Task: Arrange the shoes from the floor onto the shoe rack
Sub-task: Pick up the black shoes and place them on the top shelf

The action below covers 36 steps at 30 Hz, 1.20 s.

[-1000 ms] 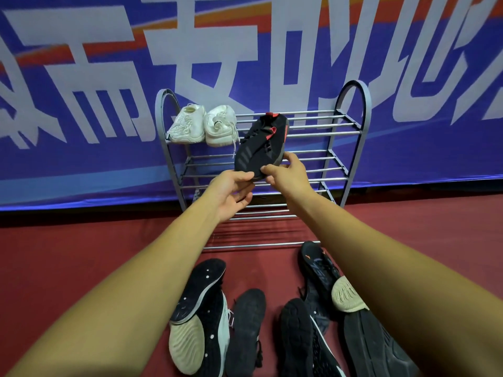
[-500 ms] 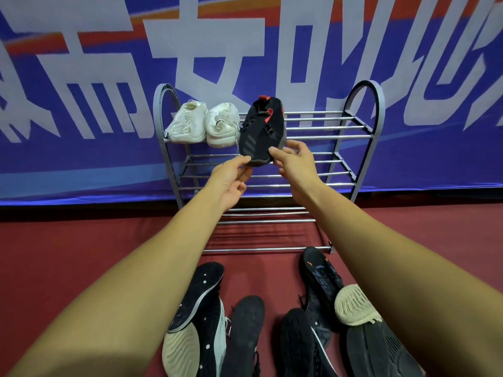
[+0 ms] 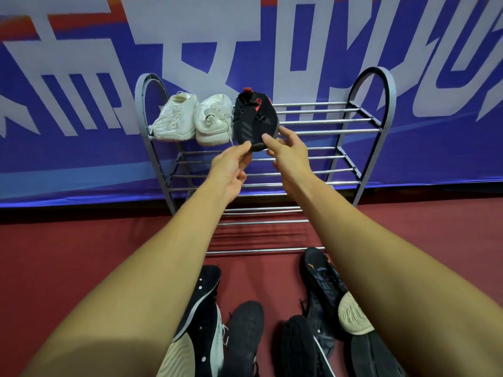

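Left hand (image 3: pixel 231 170) and right hand (image 3: pixel 288 153) both pinch the toe of the black shoe (image 3: pixel 251 121), on the top shelf of the shoe rack (image 3: pixel 326 130) just beside the white shoes (image 3: pixel 212 121).

Shoe rack (image 3: pixel 326 130): metal, with dull grey painted end hoops and thin, bright, glossy chrome rails. On its top tier at 10 o'clock, the white sneakers (image 3: pixel 177 118) show soft matt cloth uppers, faintly creased. Beside them the black knit shoe (image 3: pixel 250 123) is matt woven cloth with a red fabric tab. The banner (image 3: pixel 81 148) behind is smooth printed sheet with a slight sheen. The red floor (image 3: pixel 68 254) looks matt and finely grained. At 6 o'clock an upturned black sole (image 3: pixel 245 330) is rough pebbled rubber; at 5 o'clock a pale sole (image 3: pixel 353 314) is ridged and dull
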{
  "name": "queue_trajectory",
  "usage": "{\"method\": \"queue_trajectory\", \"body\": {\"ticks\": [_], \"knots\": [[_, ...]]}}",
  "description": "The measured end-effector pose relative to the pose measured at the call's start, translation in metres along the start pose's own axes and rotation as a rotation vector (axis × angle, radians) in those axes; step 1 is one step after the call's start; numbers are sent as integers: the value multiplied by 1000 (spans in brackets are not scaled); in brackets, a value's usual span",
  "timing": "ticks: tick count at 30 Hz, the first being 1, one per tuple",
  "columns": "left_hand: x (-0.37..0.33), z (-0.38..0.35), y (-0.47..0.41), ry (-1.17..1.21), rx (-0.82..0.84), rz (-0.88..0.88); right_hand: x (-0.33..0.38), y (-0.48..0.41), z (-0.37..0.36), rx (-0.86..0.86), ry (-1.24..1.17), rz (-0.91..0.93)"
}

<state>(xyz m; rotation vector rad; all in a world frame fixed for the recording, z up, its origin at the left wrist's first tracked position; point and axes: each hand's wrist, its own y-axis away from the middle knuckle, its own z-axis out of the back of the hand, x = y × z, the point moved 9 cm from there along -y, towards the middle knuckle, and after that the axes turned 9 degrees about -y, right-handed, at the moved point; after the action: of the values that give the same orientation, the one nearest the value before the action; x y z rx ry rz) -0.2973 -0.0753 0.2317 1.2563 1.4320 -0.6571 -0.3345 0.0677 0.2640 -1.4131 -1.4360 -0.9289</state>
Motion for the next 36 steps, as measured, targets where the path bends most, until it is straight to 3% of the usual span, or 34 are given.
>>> {"method": "queue_trajectory", "body": {"ticks": [9, 13, 17, 23, 36], "knots": [[-4, 13, 1, -288, -10, -68, 1, -2, 10, 0, 248, 81], [12, 22, 10, -515, 26, -62, -23, 5, 30, -33, 452, 24], [48, 44, 20, -845, 85, -37, -75, 32, 53, 119, 798, -155], [132, 67, 39, -1076, 164, 42, -143, 90, 64, 357, 1134, -264], [234, 110, 78, -1492, 291, 211, -252, 185, 112, 613, 1382, -562]]}}
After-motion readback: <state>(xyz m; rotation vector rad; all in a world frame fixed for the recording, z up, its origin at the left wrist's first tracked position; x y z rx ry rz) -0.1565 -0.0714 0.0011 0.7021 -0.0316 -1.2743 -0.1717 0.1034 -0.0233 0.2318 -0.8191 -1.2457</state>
